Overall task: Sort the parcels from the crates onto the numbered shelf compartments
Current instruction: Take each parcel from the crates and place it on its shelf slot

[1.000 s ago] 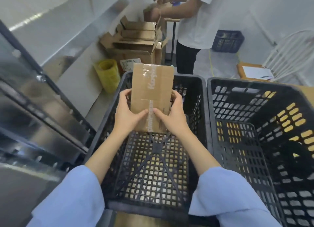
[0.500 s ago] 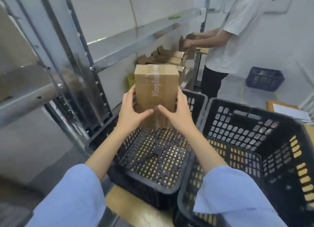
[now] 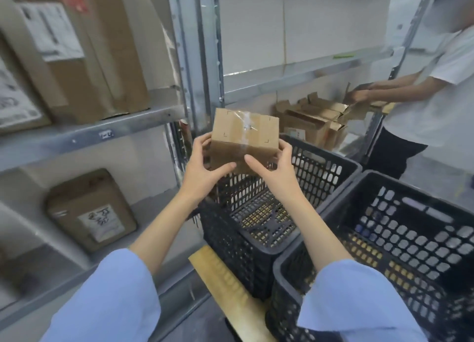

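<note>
The parcel (image 3: 245,136), a small brown cardboard box with clear tape across its top, is held in the air above the far-left corner of the left crate (image 3: 230,241), just in front of the shelf's metal upright (image 3: 205,59). It is tipped so that its taped top faces the camera. The left hand (image 3: 202,167) grips its left side, thumb laid across the near face and fingers curled round the left edge. The right hand (image 3: 274,170) holds the right side the same way, thumb on the near face and fingers wrapped round the right edge. Both forearms come out of light blue sleeves (image 3: 107,298).

The left crate is black plastic lattice. The right crate (image 3: 410,185), of the same kind, stands touching it. Both rest on what looks like a pale wooden table (image 3: 225,290).

To the left, the upper shelf board (image 3: 89,134) carries tall cardboard boxes (image 3: 102,46) with white labels; a small tag on the board's edge is too blurred to read. In the compartment below sits a flat brown labelled parcel (image 3: 89,208). At the far right another person in a white shirt (image 3: 441,98) reaches toward open cartons (image 3: 315,121) piled beyond the left crate
</note>
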The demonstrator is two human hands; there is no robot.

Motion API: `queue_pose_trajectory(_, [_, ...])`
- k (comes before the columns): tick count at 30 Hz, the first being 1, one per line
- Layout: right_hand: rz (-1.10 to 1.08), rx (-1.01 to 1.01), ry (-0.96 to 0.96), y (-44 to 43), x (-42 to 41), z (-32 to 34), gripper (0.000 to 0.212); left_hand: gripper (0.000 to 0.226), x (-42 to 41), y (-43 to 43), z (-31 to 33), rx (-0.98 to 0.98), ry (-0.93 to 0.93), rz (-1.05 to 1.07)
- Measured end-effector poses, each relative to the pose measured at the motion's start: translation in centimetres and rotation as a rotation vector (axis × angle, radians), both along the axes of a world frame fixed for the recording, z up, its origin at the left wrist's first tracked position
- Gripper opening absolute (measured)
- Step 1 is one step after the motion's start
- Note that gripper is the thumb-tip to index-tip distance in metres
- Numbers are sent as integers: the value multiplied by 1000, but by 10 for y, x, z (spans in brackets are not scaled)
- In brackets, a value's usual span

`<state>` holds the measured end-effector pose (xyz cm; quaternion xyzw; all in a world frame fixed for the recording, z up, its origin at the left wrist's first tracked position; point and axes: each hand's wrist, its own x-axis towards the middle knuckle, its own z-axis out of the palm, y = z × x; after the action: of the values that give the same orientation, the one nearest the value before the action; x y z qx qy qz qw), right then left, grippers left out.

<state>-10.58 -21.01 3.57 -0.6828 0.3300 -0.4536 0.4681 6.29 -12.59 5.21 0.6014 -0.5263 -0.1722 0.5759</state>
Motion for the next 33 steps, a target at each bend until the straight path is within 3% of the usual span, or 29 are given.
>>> queue_pose_trajectory(5, [144, 48, -40, 28, 35, 7, 75, 68, 21, 56, 3, 34, 64, 103])
queue_pose_trajectory(10, [275, 23, -61, 57, 68, 7, 67, 84, 42, 104, 7, 7, 54, 203])
queue_pose_trajectory(17, [438, -13, -31, 97, 98, 11, 97, 92, 66, 162, 7, 17, 17, 313])
queue_pose_trajectory(28, [602, -186, 114, 175, 150, 3, 107, 99, 101, 265, -1, 28, 132, 442])
queue_pose_trajectory(33, [639, -110, 128, 211, 159, -1, 108, 93, 107, 298, -8, 38, 132, 482])
